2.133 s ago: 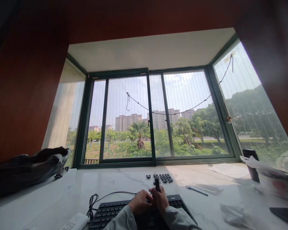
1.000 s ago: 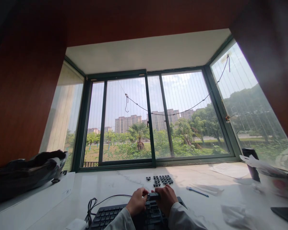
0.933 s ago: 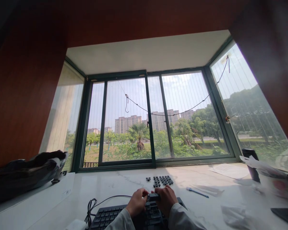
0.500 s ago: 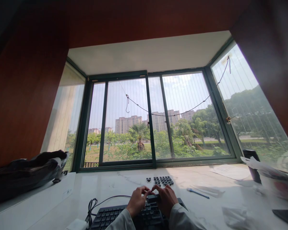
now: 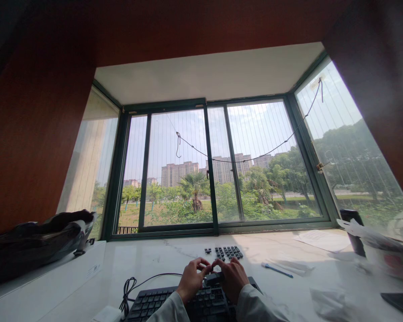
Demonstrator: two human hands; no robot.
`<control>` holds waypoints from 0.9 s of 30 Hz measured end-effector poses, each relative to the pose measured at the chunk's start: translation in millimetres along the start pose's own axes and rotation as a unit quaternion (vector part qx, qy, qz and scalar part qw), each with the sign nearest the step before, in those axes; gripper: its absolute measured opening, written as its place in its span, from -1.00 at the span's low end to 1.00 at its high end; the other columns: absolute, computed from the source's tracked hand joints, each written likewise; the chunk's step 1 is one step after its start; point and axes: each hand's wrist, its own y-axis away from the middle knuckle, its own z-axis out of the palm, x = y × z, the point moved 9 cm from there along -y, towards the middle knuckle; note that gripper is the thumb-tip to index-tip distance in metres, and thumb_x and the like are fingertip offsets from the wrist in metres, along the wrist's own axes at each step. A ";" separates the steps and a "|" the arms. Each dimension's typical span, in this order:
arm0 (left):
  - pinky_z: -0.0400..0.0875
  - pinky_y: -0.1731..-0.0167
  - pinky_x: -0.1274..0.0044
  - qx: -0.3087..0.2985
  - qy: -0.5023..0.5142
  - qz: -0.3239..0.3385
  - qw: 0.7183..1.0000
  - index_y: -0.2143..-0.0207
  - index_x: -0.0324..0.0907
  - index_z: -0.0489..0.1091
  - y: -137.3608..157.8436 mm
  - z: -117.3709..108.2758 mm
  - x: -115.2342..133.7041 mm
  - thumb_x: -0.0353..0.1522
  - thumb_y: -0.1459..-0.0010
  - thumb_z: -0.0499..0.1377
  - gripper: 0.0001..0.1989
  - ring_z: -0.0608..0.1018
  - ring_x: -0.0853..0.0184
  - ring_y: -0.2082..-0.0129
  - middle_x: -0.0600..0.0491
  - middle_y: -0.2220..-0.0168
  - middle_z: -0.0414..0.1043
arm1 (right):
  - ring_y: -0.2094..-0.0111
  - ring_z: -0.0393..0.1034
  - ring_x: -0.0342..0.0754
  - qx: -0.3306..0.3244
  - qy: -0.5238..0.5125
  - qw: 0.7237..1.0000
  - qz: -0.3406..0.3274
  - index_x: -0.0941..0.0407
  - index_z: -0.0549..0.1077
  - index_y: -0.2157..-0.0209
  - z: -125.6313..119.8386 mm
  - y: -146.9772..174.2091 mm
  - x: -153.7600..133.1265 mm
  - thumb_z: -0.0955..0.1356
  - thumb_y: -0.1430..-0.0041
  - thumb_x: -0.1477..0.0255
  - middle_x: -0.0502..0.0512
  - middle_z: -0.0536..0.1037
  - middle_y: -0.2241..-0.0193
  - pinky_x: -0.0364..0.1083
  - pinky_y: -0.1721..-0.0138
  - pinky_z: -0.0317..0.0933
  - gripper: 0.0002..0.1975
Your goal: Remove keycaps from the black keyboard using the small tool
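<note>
1. As both our hands meet over the back edge of the black keyboard (image 5: 188,302), we pinch one small dark part, probably a long keycap (image 5: 214,277), between them; our left hand (image 5: 192,279) is curled with fingertips on its left end, our right hand (image 5: 231,278) curled on its right end
2. Both hands are closed in a fingertip grasp on that keycap, neither clenched into a fist nor released; how firm the hold is we cannot tell, the part is small and partly hidden by fingers
3. The keycap sits just above the keyboard's top rows, at the middle of the bottom of the view; whether it touches the board we cannot tell
4. A group of loose keycaps (image 5: 225,252) lies on the white marble sill (image 5: 161,259) just beyond our hands, apart from the keyboard
5. The keyboard's cable (image 5: 134,284) loops off to the left; a pen (image 5: 277,270) lies to the right, near but clear of us
6. We judge the step as fitting or freeing this long cap at the board, roughly mid-job given the caps laid out
7. Next move calls for keeping the cap level, both ends even, pressure straight down or up, no twisting
8. Dark bag (image 5: 36,239) far left, phone (image 5: 399,302) far right, neither involved
</note>
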 end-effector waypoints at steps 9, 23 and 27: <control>0.24 0.71 0.60 0.004 0.010 0.001 1.000 0.25 -0.23 0.40 -2.5 0.2 -1.6 -0.09 -0.04 0.17 -0.62 0.35 0.48 0.70 -0.04 0.33 0.55 | 0.32 0.44 0.00 0.026 -0.012 1.000 -0.006 0.01 0.51 0.12 -9.9 2.9 -4.1 0.30 -0.17 0.39 0.08 0.62 0.38 -0.06 0.14 0.04 -0.74; 0.30 0.71 0.60 0.000 0.010 0.021 1.000 0.21 -0.24 0.47 2.0 1.3 6.9 -0.23 0.00 0.22 -0.68 0.46 0.40 0.62 -0.05 0.31 0.55 | 0.27 0.43 0.03 0.006 0.005 1.000 0.014 0.07 0.54 0.13 -5.6 1.2 3.5 0.25 -0.21 0.38 0.13 0.63 0.34 -0.05 0.14 0.05 -0.72; 0.30 0.72 0.59 0.000 0.005 0.021 1.000 0.21 -0.26 0.49 1.8 1.1 5.7 -0.26 -0.01 0.19 -0.68 0.43 0.41 0.64 -0.06 0.29 0.55 | 0.28 0.42 0.02 0.014 0.008 1.000 0.013 0.05 0.55 0.16 -6.8 1.8 3.2 0.25 -0.23 0.36 0.12 0.63 0.35 -0.07 0.16 0.05 -0.73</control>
